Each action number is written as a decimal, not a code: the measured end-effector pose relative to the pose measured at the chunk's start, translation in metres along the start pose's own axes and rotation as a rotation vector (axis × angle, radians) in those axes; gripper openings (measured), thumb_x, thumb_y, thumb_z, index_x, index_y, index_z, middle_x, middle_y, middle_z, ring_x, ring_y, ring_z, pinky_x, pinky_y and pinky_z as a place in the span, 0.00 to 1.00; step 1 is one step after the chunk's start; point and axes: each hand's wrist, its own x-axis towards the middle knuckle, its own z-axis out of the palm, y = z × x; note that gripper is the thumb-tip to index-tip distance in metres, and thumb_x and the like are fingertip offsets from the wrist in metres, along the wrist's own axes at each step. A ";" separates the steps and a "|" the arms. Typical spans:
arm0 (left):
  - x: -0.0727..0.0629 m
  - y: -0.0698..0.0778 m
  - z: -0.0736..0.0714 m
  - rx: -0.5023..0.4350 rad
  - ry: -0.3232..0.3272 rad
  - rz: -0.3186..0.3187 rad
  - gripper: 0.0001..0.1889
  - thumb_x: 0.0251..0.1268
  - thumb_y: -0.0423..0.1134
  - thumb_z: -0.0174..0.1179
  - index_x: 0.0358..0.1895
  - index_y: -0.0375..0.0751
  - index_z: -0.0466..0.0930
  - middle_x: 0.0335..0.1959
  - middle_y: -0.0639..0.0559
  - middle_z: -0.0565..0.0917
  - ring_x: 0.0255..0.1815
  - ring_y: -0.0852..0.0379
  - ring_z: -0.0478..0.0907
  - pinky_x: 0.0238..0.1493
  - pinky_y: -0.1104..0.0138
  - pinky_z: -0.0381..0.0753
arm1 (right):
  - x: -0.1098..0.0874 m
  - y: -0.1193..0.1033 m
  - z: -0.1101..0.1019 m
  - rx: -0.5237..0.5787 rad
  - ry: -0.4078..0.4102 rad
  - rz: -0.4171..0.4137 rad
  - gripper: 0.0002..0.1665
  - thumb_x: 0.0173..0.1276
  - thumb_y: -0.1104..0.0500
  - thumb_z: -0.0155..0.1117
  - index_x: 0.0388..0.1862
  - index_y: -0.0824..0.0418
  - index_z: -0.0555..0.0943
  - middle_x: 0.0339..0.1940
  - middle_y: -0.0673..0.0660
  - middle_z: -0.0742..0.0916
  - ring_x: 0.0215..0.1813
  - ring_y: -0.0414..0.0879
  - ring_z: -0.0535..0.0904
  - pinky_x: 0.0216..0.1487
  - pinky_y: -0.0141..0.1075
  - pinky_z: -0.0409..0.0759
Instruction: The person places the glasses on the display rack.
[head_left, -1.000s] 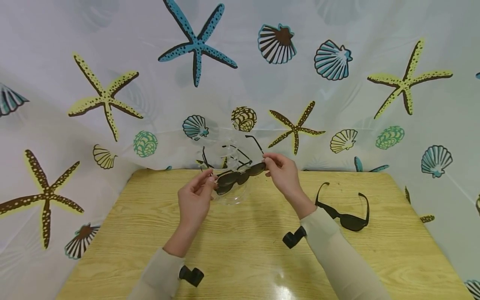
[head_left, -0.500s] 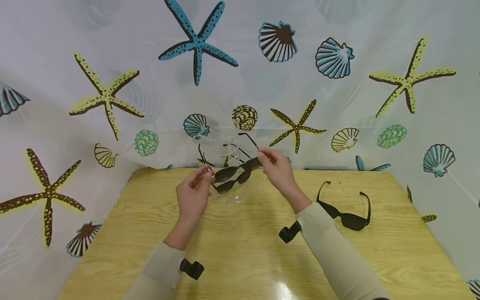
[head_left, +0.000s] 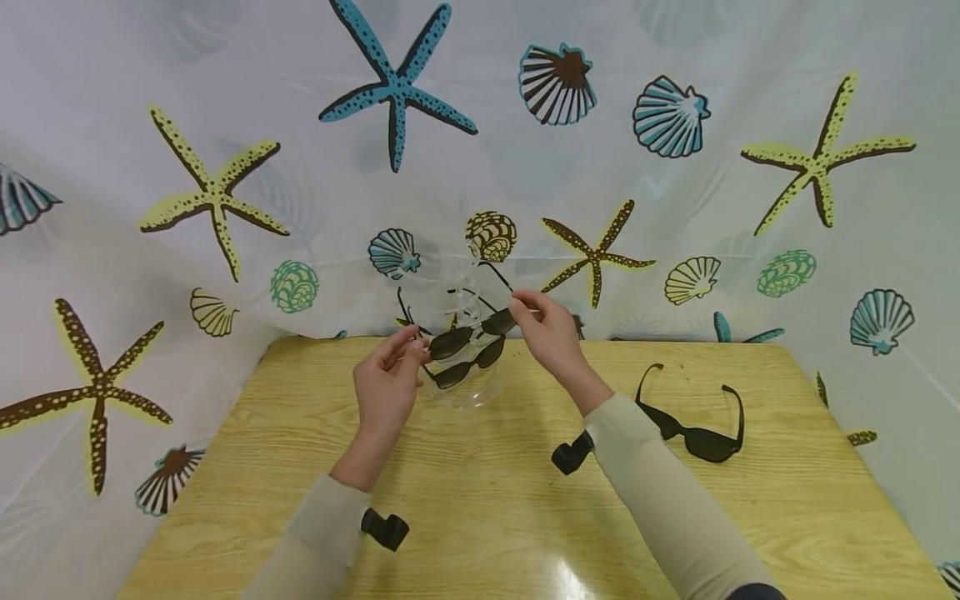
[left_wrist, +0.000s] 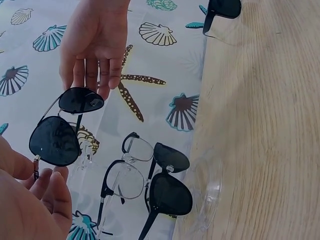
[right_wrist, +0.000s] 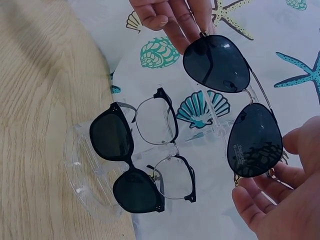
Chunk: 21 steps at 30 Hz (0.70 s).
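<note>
My left hand [head_left: 386, 379] and right hand [head_left: 551, 337] hold a pair of aviator sunglasses [right_wrist: 255, 142] between them, one at each hinge end. Thin metal rims and a double bridge frame the dark lenses, and the temples point away from me. In the left wrist view the sunglasses [left_wrist: 55, 141] hang above a clear acrylic display stand [right_wrist: 75, 167]. Low on that stand sit black-framed sunglasses [right_wrist: 111, 137]. Right behind them are half-rim eyeglasses [right_wrist: 155, 120] with clear lenses and black brow bars. Much of the transparent stand is hard to make out against the cloth.
Another pair of black sunglasses [head_left: 711, 444] lies on the wooden table [head_left: 480, 508] to the right, temples unfolded, beside my right forearm. A white cloth [head_left: 480, 183] printed with starfish and shells hangs behind the table and along both sides.
Both hands have shifted the aviator sunglasses slightly up and left, so the black sunglasses on the stand show more fully below them. My right hand moved the most, leftward and away from me.
</note>
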 end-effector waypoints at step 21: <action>0.013 0.002 -0.001 -0.021 0.004 -0.061 0.16 0.80 0.34 0.60 0.63 0.35 0.85 0.55 0.31 0.88 0.32 0.74 0.86 0.30 0.77 0.82 | 0.017 -0.005 0.010 -0.014 -0.024 0.032 0.27 0.85 0.46 0.54 0.75 0.55 0.77 0.70 0.59 0.83 0.68 0.57 0.80 0.63 0.56 0.81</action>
